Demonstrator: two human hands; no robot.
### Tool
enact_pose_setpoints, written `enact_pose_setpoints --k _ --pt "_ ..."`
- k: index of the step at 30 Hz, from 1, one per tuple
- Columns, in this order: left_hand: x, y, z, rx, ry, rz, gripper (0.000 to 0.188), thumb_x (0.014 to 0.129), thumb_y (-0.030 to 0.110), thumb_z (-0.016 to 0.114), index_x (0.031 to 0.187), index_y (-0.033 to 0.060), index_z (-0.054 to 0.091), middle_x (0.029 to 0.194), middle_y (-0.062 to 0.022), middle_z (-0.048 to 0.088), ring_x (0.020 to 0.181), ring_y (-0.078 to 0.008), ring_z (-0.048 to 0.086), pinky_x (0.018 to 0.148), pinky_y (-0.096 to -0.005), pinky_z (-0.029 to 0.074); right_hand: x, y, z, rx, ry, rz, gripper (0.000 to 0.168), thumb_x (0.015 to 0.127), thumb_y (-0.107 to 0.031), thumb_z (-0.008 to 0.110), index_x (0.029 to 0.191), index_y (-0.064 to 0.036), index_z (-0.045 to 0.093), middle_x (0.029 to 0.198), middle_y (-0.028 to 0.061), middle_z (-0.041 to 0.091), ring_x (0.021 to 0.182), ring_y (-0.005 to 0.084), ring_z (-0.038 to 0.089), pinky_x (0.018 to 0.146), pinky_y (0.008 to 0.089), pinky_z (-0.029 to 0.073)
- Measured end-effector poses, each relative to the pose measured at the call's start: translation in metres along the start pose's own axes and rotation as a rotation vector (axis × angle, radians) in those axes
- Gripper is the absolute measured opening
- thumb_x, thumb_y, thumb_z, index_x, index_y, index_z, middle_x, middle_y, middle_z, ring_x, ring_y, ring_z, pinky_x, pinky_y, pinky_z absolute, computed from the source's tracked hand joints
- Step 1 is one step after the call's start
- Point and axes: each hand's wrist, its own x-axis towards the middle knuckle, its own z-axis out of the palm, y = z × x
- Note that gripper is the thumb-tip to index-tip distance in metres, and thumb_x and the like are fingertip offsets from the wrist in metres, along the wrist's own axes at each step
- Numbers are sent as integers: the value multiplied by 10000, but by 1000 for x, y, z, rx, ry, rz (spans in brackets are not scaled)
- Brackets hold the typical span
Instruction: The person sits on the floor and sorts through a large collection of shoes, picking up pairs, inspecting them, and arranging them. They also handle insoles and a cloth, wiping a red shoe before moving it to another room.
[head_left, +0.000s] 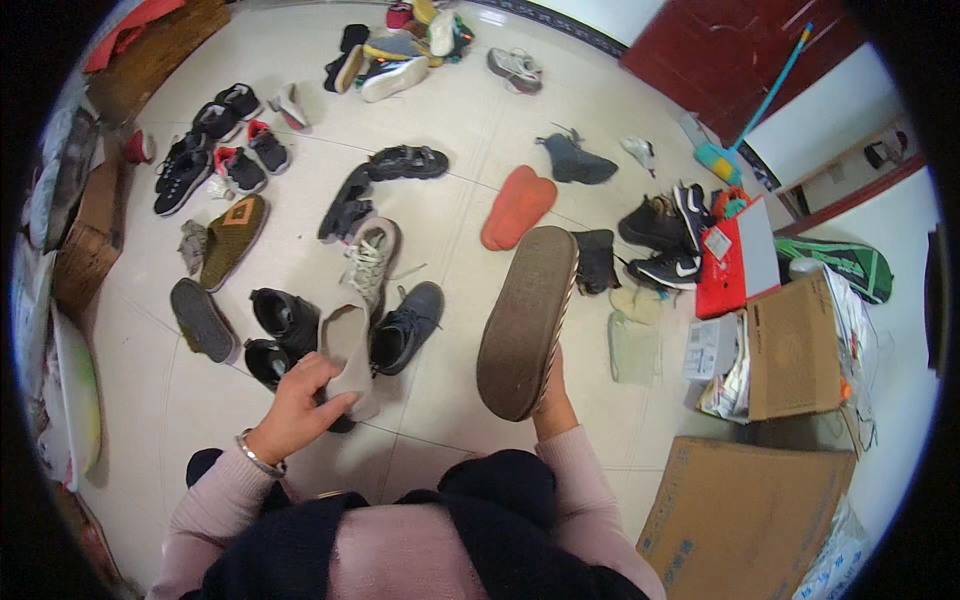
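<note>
My left hand (304, 409) grips the heel end of a beige shoe (358, 375), its opening facing up. My right hand (553, 397) holds a slipper with a brown sole (526, 326), the sole turned towards me; my fingers are mostly hidden behind it. Black boots (281, 322) stand left of the beige shoe, a dark ankle boot (409, 326) on its right, and a laced light sneaker (371, 255) beyond it. Orange insoles (517, 206) lie on the floor past the slipper. An olive knitted slipper (236, 240) and an upturned grey-soled slipper (202, 319) lie to the left.
Black sandals (409, 162), a dark boot (576, 157) and a shoe pile (397, 64) lie farther off. On the right are black sneakers (667, 270), a red shoebox (739, 255), cardboard boxes (791, 349) and a flat carton (750, 517). A blue broom (772, 90) leans near the door.
</note>
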Motion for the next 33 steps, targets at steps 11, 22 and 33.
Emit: enact_pose_setpoints --k 11,22,33 --pt "34 23 4 -479 65 -224 735 803 297 701 1355 10 310 1156 -124 551 1014 -162 529 872 -288 435 -3 15 81 -1075 -337 -395 275 897 -178 512 1076 28 481 951 178 622 879 235 610 781 334 467" --pt "10 1 8 -565 -109 -374 395 874 211 618 1212 32 519 1089 -59 597 970 -121 538 844 -265 440 -6 17 55 -1032 -362 -109 336 893 -183 539 1146 35 502 1023 123 614 954 164 557 848 292 437" --pt "-48 -8 22 -173 -438 26 223 843 93 577 1066 76 576 963 -123 594 914 -301 565 791 -402 450 130 -97 101 -601 -215 -584 377 918 -306 526 1110 18 531 1042 82 590 926 155 558 839 308 426"
